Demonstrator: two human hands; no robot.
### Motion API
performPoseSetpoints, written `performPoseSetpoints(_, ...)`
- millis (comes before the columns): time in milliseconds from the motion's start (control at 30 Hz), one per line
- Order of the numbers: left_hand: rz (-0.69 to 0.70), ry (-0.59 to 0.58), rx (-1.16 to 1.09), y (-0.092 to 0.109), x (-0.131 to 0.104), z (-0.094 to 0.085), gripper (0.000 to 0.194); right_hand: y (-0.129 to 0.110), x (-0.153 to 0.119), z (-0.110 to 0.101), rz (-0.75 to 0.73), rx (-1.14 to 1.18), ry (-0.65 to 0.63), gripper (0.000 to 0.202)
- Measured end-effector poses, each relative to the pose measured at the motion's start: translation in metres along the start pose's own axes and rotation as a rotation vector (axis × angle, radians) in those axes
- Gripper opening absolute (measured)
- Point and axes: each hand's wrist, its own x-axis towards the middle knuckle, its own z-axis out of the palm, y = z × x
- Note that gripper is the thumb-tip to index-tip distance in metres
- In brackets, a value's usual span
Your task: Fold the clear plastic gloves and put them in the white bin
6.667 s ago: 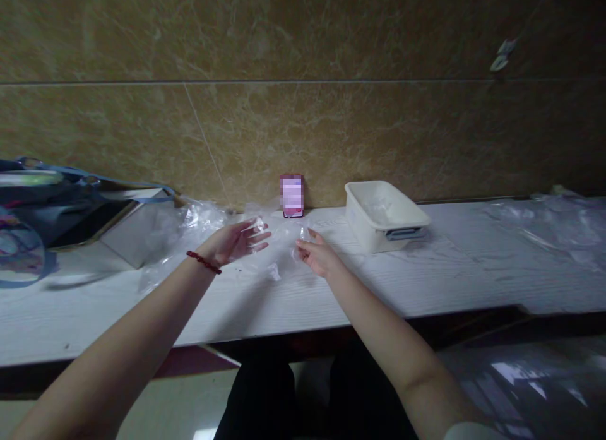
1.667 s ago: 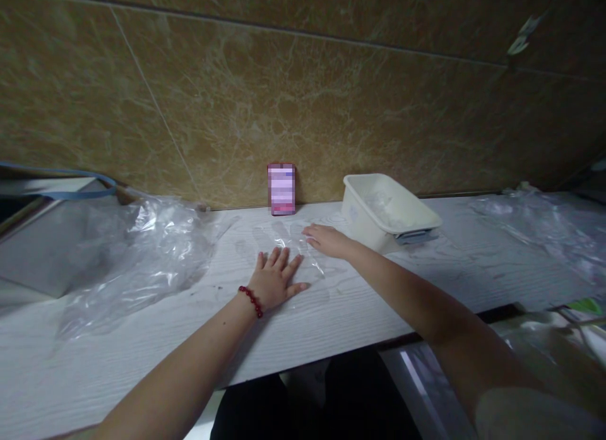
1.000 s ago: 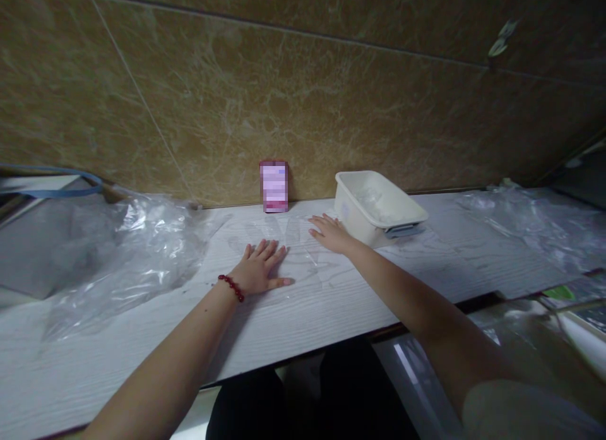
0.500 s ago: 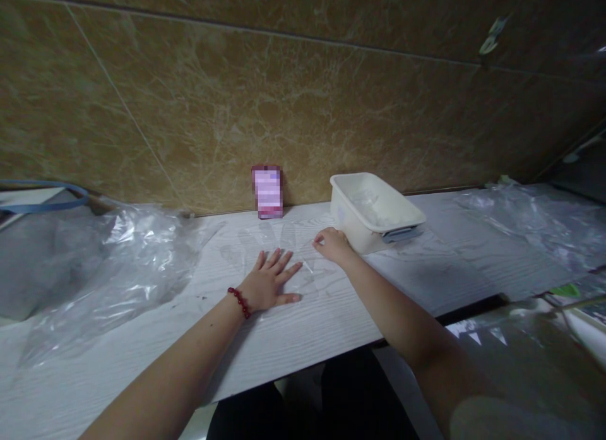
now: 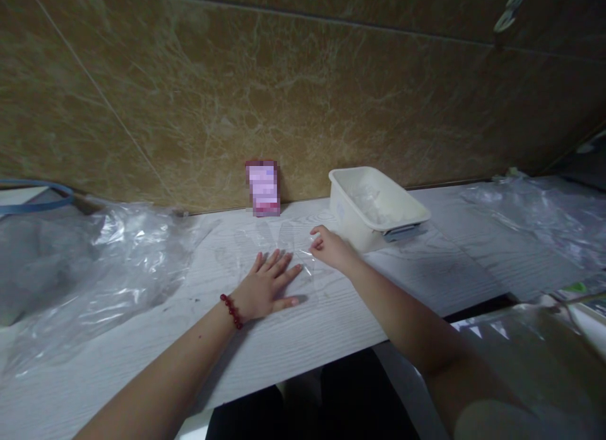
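Note:
My left hand (image 5: 265, 285) lies flat with its fingers spread on a thin clear plastic bag (image 5: 307, 273), holding it against the white wood-grain table. A red bead bracelet (image 5: 231, 311) circles the left wrist. My right hand (image 5: 331, 249) is raised slightly at the bag's right side, thumb and fingers pinched at its edge. The film between those fingertips is hard to see. Just behind the right hand stands a cream plastic tub (image 5: 357, 222) with crumpled clear pieces (image 5: 372, 200) inside.
A phone (image 5: 264, 189) leans on the marbled wall. Large clear plastic bags (image 5: 127, 257) cover the table's left side, near a blue band (image 5: 42, 206). More clear plastic (image 5: 534, 213) lies at the right. The table's front edge runs above my legs.
My right hand has lifted slightly and curled its fingers more at the bag's edge. My left hand stays flat on the bag. The camera view has shifted a little.

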Motion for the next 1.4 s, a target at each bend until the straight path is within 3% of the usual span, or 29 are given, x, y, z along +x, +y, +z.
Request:
performPoseSetpoints(167, -0.025, 0.187, -0.101, -0.002, 0.007, -0.004, 0.054, -0.007, -0.002, 0.001, -0.116, 0.079, 0.045, 0.032)
performPoseSetpoints(267, -0.154, 0.355, -0.303, -0.004, 0.012, -0.004, 0.046, -0.016, -0.008, 0.002, -0.185, 0.087, 0.028, 0.031)
performPoseSetpoints(333, -0.231, 0.394, -0.460, -0.005, 0.014, -0.004, 0.046, -0.022, -0.012, 0.006, -0.219, 0.061, 0.004, 0.031)
performPoseSetpoints(467, -0.235, 0.317, -0.687, -0.005, 0.016, -0.006, 0.038, -0.029, -0.019, 0.015, -0.284, 0.062, -0.065, 0.030)
performPoseSetpoints(567, -0.239, 0.264, -0.735, -0.005, 0.016, -0.007, 0.036, -0.028, -0.020, 0.015, -0.334, 0.088, -0.099, 0.033)
performPoseSetpoints(667, -0.324, 0.263, -0.689, -0.006, 0.015, -0.006, 0.039, -0.022, -0.019, 0.008, -0.380, 0.032, -0.069, 0.043)
performPoseSetpoints(767, -0.378, 0.261, -0.648, -0.007, 0.015, -0.006, 0.037, -0.017, -0.021, 0.002, -0.294, -0.082, -0.081, 0.052)
performPoseSetpoints(900, -0.408, 0.261, -0.658, -0.008, 0.016, -0.003, 0.026, -0.016, -0.024, 0.004, -0.178, -0.175, -0.149, 0.040)
performPoseSetpoints(1033, -0.441, 0.295, -0.685, -0.009, 0.016, 0.000, 0.020, -0.019, -0.025, 0.003, -0.241, -0.208, -0.189, 0.037)
performPoseSetpoints(1233, -0.442, 0.314, -0.537, -0.011, 0.016, 0.000, 0.026, -0.019, -0.025, -0.002, -0.274, -0.214, -0.221, 0.029)
performPoseSetpoints(1400, -0.344, 0.336, -0.427, -0.012, 0.016, 0.000, 0.028, -0.017, -0.022, 0.001, -0.261, -0.279, -0.240, 0.028)
